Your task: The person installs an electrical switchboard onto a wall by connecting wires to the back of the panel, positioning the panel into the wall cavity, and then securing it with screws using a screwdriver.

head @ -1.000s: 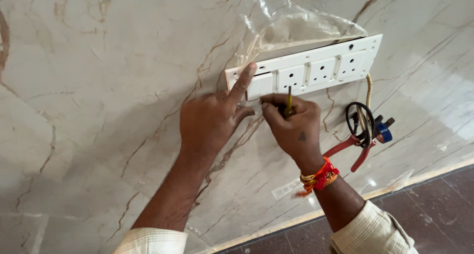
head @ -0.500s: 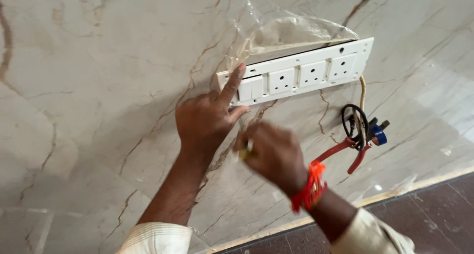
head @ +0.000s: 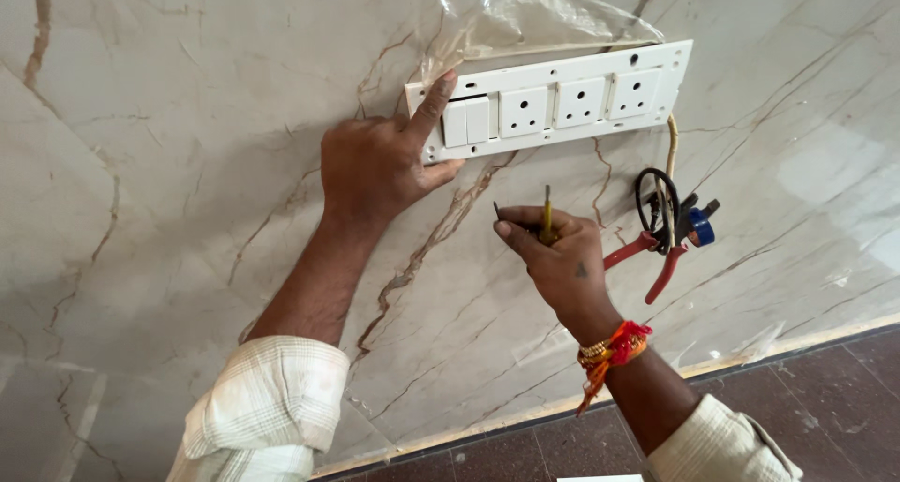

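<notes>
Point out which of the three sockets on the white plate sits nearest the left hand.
The leftmost white square socket, right beside the switches; the other two lie farther right.

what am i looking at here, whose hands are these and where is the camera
The camera sits on a person's head and looks down at their own two bare hands, so you see the work as they see it. The surface is pale marble with brown veins. On it lies a long white switch plate with switches and three sockets, clear plastic wrap bunched behind it. The left hand presses on the plate's left end. The right hand, with red and yellow threads at the wrist, holds a thin yellow screwdriver pointing up at the plate. To the right lie red-handled pliers, a black wire loop and a small blue roll of tape.
</notes>
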